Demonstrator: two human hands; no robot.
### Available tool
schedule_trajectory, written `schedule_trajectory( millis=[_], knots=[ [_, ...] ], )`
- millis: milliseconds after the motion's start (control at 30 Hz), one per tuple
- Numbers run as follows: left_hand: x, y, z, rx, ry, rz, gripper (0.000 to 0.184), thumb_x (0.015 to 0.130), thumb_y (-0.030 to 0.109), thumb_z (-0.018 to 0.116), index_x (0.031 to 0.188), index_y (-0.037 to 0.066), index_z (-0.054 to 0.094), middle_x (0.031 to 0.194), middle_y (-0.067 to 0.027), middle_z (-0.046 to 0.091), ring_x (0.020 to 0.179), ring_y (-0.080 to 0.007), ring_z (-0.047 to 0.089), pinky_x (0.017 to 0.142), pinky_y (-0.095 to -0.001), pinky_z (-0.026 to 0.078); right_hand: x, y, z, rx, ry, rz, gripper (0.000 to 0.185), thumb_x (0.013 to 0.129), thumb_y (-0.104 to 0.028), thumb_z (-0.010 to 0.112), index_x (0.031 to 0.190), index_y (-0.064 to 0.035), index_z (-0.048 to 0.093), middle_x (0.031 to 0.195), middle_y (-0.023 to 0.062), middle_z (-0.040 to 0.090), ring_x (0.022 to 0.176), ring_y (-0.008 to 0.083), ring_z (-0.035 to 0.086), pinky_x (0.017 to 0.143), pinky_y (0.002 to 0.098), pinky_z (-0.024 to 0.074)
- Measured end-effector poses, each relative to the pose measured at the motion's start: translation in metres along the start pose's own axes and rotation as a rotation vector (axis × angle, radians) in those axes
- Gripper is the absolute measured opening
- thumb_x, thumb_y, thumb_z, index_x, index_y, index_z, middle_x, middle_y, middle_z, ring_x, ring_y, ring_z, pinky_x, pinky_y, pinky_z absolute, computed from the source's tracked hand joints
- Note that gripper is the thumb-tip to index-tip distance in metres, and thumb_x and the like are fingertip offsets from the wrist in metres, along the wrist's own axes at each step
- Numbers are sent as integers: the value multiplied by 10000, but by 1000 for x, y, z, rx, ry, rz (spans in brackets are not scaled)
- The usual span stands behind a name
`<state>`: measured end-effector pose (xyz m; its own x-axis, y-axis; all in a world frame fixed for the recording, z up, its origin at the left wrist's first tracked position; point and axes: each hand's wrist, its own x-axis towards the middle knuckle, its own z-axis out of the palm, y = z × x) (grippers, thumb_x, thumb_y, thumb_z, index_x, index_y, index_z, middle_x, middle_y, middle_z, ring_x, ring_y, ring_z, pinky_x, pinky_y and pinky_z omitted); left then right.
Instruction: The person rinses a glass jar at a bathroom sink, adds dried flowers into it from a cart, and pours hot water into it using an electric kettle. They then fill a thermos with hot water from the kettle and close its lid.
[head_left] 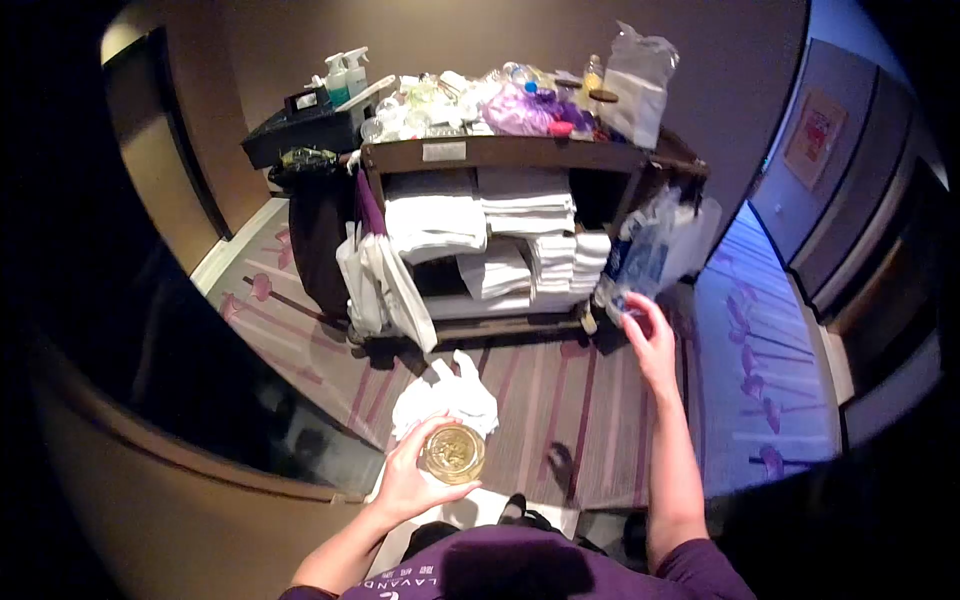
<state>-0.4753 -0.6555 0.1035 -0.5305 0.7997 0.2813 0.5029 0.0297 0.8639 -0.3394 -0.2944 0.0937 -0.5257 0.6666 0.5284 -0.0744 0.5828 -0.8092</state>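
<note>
My left hand (412,482) is closed around a round glass (455,455), seen from above with a yellowish tint inside. Below and ahead of it, a white bundle like a tied plastic bag or cloth (452,395) lies on the carpet. My right hand (652,345) is stretched forward on the right, its thumb and fingers curved with a gap between them. Just beyond its fingertips are clear plastic bags (655,245) hanging from the cart's side. I make out nothing distinct held in that hand.
A brown housekeeping cart (500,152) stands ahead, its shelves stacked with folded white towels (435,215). Bottles, a purple bag (525,108) and small supplies crowd its top. A black box (300,130) with spray bottles is at the left. A corridor (770,330) runs off to the right.
</note>
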Motion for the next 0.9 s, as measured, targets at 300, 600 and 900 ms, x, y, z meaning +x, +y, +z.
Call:
schedule_trajectory(
  millis=[300, 600, 900],
  knots=[
    [158, -38, 10, 53, 123, -17, 720, 573, 275, 868, 1170, 50, 535, 1203, -126, 581, 1212, -280, 503, 1028, -403, 385, 313, 83, 78, -419, -12, -201, 623, 785, -313, 723, 1290, -58, 461, 1142, 194, 546, 789, 224, 602, 740, 345, 493],
    [283, -89, -19, 35, 74, 15, 738, 588, 350, 858, 1197, 88, 533, 1206, -160, 580, 1201, -326, 507, 1069, -448, 329, 433, 126, 152, -706, 155, 19, 808, 770, -490, 671, 1383, -93, 325, 1275, 178, 515, 1131, 376, 526, 901, 467, 445],
    [348, -118, -34, 68, 193, 74, 752, 583, 302, 859, 1205, 61, 512, 1169, -135, 570, 1040, -323, 556, 914, -396, 455, 448, 155, 173, -706, 365, 69, 692, 756, -507, 682, 1277, -94, 490, 1171, 169, 602, 1056, 354, 582, 862, 434, 464]
  ],
)
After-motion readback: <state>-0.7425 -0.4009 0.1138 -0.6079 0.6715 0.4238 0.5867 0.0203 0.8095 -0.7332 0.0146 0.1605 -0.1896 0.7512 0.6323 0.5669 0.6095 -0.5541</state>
